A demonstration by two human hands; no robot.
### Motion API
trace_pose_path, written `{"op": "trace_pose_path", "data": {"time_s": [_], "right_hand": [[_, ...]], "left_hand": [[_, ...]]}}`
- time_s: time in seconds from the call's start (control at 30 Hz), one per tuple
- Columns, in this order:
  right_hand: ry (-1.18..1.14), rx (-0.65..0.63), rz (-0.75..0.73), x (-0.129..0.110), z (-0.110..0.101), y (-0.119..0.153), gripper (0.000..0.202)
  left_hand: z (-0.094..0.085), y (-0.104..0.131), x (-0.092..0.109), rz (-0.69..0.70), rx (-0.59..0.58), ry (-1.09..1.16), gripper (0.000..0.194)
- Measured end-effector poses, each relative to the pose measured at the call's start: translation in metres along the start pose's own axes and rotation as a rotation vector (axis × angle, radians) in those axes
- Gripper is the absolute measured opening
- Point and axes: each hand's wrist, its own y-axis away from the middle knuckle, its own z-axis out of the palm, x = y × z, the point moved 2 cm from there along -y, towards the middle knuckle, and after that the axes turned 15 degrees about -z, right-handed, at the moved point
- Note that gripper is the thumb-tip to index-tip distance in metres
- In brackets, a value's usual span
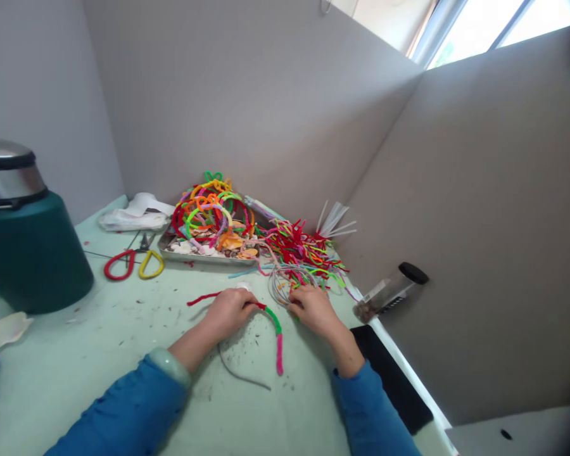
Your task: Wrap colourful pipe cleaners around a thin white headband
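Note:
My left hand (228, 311) pinches a fuzzy stem (279, 345) whose red end sticks out to the left and whose green and pink length curves down to the right. Below that hand, a thin grey wire (240, 375) trails over the table. My right hand (312, 306) has its fingers closed at the lower edge of a coil of grey wire (276, 284); the fingertips' exact hold is hard to make out. Behind the coil lies a heap of red, green and pink fuzzy stems (297, 247).
A metal tray (197, 256) holds colourful fuzzy rings and small pieces. Red-and-yellow-handled scissors (120, 266) lie left of it, near a large green flask (33, 253). To the right are a tilted clear jar (389, 292) and a black pad (392, 380). Grey partitions stand behind.

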Motion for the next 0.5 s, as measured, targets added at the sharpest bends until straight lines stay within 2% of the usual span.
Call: {"op": "trace_pose_path", "data": {"time_s": [0.23, 0.5], "right_hand": [[0.013, 0.041, -0.05, 0.004, -0.008, 0.005, 0.022], [-0.067, 0.181, -0.043, 0.005, -0.022, 0.009, 0.02]], "left_hand": [[0.0, 0.0, 0.0, -0.003, -0.01, -0.01, 0.023], [0.0, -0.001, 0.001, 0.0, -0.01, -0.026, 0.023]]}}
